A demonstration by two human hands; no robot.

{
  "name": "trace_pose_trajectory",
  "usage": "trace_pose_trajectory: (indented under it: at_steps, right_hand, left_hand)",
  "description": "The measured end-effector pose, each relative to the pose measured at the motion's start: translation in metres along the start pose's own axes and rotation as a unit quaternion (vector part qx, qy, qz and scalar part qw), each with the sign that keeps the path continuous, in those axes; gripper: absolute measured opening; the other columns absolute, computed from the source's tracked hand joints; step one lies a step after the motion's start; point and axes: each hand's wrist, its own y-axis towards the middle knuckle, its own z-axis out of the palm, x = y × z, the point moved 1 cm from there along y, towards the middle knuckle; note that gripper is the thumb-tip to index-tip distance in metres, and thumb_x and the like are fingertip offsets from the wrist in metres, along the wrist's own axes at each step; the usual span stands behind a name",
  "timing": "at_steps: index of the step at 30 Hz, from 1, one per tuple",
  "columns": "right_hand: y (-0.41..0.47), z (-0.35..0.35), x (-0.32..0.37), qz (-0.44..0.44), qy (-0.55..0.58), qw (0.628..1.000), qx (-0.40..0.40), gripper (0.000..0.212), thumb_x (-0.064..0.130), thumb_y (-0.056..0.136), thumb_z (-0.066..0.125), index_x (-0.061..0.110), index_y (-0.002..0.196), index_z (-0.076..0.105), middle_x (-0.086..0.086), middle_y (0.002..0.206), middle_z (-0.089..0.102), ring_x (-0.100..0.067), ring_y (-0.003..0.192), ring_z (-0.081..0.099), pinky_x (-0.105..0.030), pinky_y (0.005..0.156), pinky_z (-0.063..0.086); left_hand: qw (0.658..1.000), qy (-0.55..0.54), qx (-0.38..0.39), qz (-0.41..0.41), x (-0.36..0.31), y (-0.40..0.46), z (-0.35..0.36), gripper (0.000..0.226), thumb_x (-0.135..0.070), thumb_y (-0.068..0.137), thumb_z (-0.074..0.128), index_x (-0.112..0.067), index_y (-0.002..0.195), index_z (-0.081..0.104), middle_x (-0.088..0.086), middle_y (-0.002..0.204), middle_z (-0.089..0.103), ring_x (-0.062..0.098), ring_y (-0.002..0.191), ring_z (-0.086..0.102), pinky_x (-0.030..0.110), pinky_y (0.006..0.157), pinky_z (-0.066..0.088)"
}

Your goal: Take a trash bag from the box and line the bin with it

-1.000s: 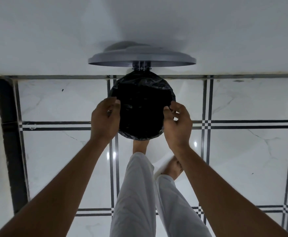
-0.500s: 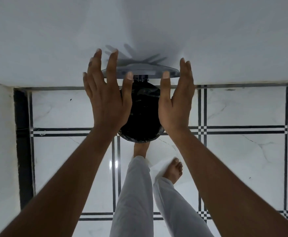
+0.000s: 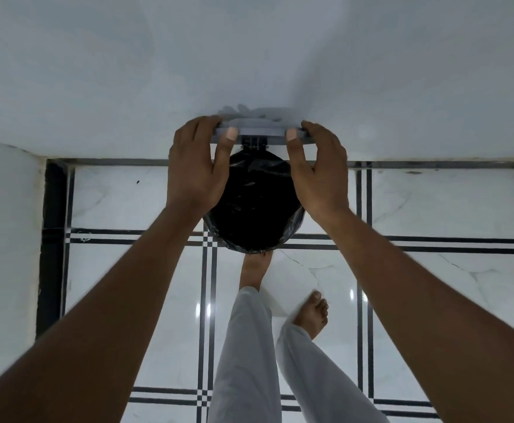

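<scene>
A round bin stands on the floor against the wall, its mouth and rim covered by a black trash bag. The grey hinged lid is raised upright behind it, against the wall. My left hand grips the lid's left edge, thumb in front and fingers over the top. My right hand grips the lid's right edge the same way. Both hands hide the sides of the bin. The trash bag box is not in view.
A white wall rises right behind the bin. White floor tiles with black stripes spread around it. My bare foot rests at the bin's base, my other foot behind it. A white wall edge stands at left.
My hands let go of the bag at the bin's rim, rose with fingers spread, and now close on the two edges of the raised lid.
</scene>
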Motion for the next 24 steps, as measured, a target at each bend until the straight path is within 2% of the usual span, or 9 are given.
trace_pose_trajectory:
  at_steps: [3, 6, 9, 12, 15, 17, 19, 21, 24]
  right_hand:
    - [-0.011, -0.007, -0.008, -0.011, -0.003, 1.0, 0.019, 0.049, 0.061, 0.109, 0.058, 0.026, 0.143, 0.067, 0.011, 0.144, 0.066, -0.015, 0.141, 0.055, -0.031, 0.118, 0.045]
    - [-0.035, -0.008, -0.022, -0.05, -0.029, 0.998, 0.024, 0.047, 0.056, 0.111, 0.058, 0.021, 0.141, 0.066, 0.004, 0.141, 0.068, -0.02, 0.133, 0.061, -0.042, 0.116, 0.051]
    - [-0.074, 0.005, -0.048, -0.062, -0.083, 0.994, 0.029, 0.051, 0.047, 0.115, 0.055, 0.016, 0.155, 0.057, -0.008, 0.164, 0.054, -0.031, 0.146, 0.053, -0.043, 0.124, 0.044]
    - [-0.116, 0.03, -0.087, -0.049, -0.133, 0.989, 0.051, 0.054, 0.037, 0.116, 0.053, 0.016, 0.165, 0.045, -0.008, 0.178, 0.035, -0.031, 0.154, 0.044, -0.042, 0.126, 0.039]
    - [-0.144, 0.057, -0.13, -0.023, -0.225, 0.963, 0.144, 0.072, 0.033, 0.109, 0.061, 0.02, 0.174, 0.031, -0.006, 0.184, 0.025, -0.035, 0.16, 0.038, -0.052, 0.129, 0.04]
    - [-0.155, 0.069, -0.149, 0.021, -0.279, 0.923, 0.265, 0.084, 0.037, 0.107, 0.062, 0.024, 0.177, 0.019, -0.002, 0.188, 0.002, -0.041, 0.164, 0.029, -0.056, 0.13, 0.036]
    - [-0.156, 0.073, -0.148, 0.065, -0.272, 0.906, 0.317, 0.085, 0.041, 0.107, 0.063, 0.028, 0.177, 0.018, 0.004, 0.188, -0.009, -0.042, 0.164, 0.028, -0.055, 0.13, 0.036]
    - [-0.151, 0.07, -0.133, 0.098, -0.227, 0.924, 0.292, 0.081, 0.043, 0.107, 0.065, 0.027, 0.176, 0.025, 0.003, 0.187, 0.01, -0.037, 0.162, 0.034, -0.051, 0.13, 0.036]
    - [-0.145, 0.05, -0.088, 0.157, -0.122, 0.955, 0.218, 0.071, 0.041, 0.106, 0.069, 0.028, 0.17, 0.041, 0.0, 0.171, 0.05, -0.03, 0.155, 0.048, -0.044, 0.125, 0.042]
  left_hand:
    - [1.0, 0.008, 0.001, 0.022, 0.003, -0.018, -0.001, 0.046, -0.046, 0.114, 0.051, -0.011, 0.14, 0.066, 0.005, 0.14, 0.068, 0.026, 0.133, 0.058, 0.039, 0.112, 0.047]
    - [0.999, 0.028, 0.014, 0.038, 0.011, -0.048, 0.003, 0.046, -0.04, 0.114, 0.052, -0.006, 0.143, 0.062, 0.011, 0.145, 0.063, 0.03, 0.138, 0.056, 0.043, 0.116, 0.045]
    - [0.997, 0.057, 0.049, 0.019, 0.027, -0.09, 0.016, 0.052, -0.041, 0.114, 0.047, -0.004, 0.149, 0.055, 0.015, 0.156, 0.054, 0.034, 0.146, 0.049, 0.048, 0.12, 0.042]
    - [0.992, 0.078, 0.1, 0.017, 0.054, -0.142, 0.036, 0.056, -0.039, 0.11, 0.053, -0.004, 0.154, 0.049, 0.017, 0.164, 0.045, 0.037, 0.153, 0.043, 0.049, 0.122, 0.038]
    - [0.967, 0.106, 0.233, -0.015, 0.089, -0.182, 0.06, 0.073, -0.05, 0.104, 0.058, -0.009, 0.161, 0.041, 0.015, 0.173, 0.036, 0.038, 0.155, 0.043, 0.055, 0.121, 0.044]
    - [0.914, 0.145, 0.374, -0.056, 0.103, -0.192, 0.071, 0.09, -0.058, 0.102, 0.057, -0.018, 0.172, 0.017, 0.003, 0.184, 0.001, 0.037, 0.16, 0.035, 0.057, 0.121, 0.043]
    - [0.878, 0.159, 0.444, -0.081, 0.104, -0.19, 0.073, 0.098, -0.059, 0.101, 0.06, -0.026, 0.174, 0.005, -0.009, 0.181, -0.021, 0.035, 0.162, 0.031, 0.056, 0.121, 0.043]
    - [0.88, 0.139, 0.442, -0.103, 0.094, -0.182, 0.067, 0.092, -0.055, 0.102, 0.06, -0.027, 0.174, 0.01, -0.008, 0.184, -0.008, 0.031, 0.162, 0.032, 0.052, 0.123, 0.04]
    - [0.902, 0.08, 0.405, -0.129, 0.064, -0.167, 0.036, 0.075, -0.048, 0.105, 0.061, -0.025, 0.169, 0.031, -0.002, 0.175, 0.036, 0.025, 0.157, 0.041, 0.043, 0.122, 0.039]
